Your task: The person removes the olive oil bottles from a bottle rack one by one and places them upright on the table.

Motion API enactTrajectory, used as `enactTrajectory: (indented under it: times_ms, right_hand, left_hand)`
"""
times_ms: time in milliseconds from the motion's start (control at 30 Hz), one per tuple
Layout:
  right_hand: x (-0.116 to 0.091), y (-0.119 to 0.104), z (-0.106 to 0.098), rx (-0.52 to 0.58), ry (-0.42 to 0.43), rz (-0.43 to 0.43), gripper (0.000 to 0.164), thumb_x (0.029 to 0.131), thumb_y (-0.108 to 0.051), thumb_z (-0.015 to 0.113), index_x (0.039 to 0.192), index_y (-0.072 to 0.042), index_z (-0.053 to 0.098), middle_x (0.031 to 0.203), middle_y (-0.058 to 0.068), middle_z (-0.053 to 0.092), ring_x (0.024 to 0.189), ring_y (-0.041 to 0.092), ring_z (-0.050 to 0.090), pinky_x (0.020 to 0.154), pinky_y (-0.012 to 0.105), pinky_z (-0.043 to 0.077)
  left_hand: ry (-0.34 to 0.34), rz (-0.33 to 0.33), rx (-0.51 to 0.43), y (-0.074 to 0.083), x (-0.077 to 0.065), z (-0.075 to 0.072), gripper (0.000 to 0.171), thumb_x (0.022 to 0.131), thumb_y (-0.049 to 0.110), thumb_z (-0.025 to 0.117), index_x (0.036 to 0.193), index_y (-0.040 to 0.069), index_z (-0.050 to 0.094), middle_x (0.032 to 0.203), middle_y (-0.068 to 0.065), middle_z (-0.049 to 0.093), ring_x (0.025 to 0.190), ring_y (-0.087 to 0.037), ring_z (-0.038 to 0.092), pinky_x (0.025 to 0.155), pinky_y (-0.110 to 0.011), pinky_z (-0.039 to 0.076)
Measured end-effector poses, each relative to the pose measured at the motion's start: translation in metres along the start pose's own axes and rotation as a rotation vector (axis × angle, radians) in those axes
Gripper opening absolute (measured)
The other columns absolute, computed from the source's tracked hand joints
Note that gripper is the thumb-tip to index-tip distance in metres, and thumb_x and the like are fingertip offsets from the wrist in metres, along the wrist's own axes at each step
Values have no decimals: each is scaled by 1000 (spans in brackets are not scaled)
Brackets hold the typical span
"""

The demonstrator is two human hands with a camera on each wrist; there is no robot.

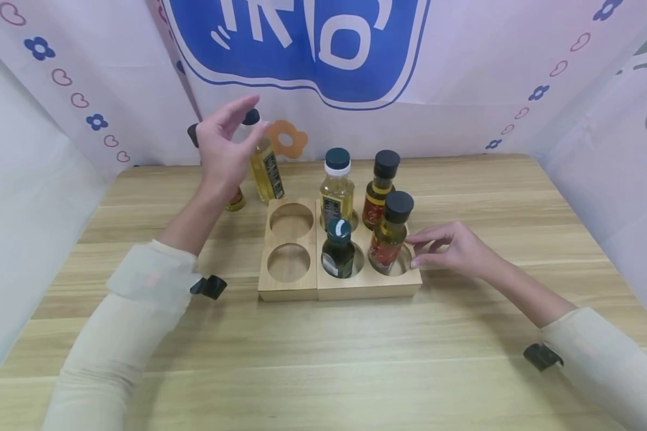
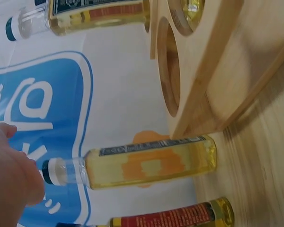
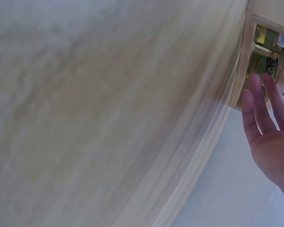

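My left hand (image 1: pixel 223 146), thumb and fingers parted, is at the dark cap of a tall bottle of yellow oil (image 1: pixel 266 170) behind the rack's left part. In the left wrist view this oil bottle (image 2: pixel 151 163) stands upright on the table beside the rack, its cap close to the hand. My right hand (image 1: pixel 450 248) is at the right end of the wooden bottle rack (image 1: pixel 369 291), near a red-labelled bottle (image 1: pixel 386 245). Its fingers (image 3: pixel 258 106) extend along the rack's open side in the right wrist view.
Also in the rack are a small dark bottle (image 1: pixel 338 254), a clear oil bottle (image 1: pixel 336 191) and another red-labelled bottle (image 1: pixel 377 200). Two round holes (image 1: pixel 289 263) at the rack's left are unfilled. A further bottle (image 1: pixel 236 200) stands partly hidden behind my left hand. A printed cloth (image 1: pixel 437 131) hangs behind.
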State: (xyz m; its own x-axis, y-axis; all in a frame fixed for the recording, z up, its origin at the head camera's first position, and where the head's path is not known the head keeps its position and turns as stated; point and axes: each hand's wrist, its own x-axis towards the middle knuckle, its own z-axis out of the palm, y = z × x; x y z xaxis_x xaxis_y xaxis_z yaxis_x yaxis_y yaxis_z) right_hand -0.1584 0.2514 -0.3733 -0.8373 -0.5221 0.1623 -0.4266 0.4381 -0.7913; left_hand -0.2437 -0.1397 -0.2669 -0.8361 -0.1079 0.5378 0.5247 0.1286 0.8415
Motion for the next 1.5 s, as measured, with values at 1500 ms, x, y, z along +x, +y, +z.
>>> enactTrajectory:
  times_ms: [1500]
  right_hand:
    - [-1,1,1,12,-1,-3,38,79,0,88,115,2,77,111,16,77,93,20,75,79,28,64]
  left_hand:
    - [-484,21,-92,11,-68,18,19,88,-14,73,106,-15,70,104,-22,76,86,-14,74,81,-26,62]
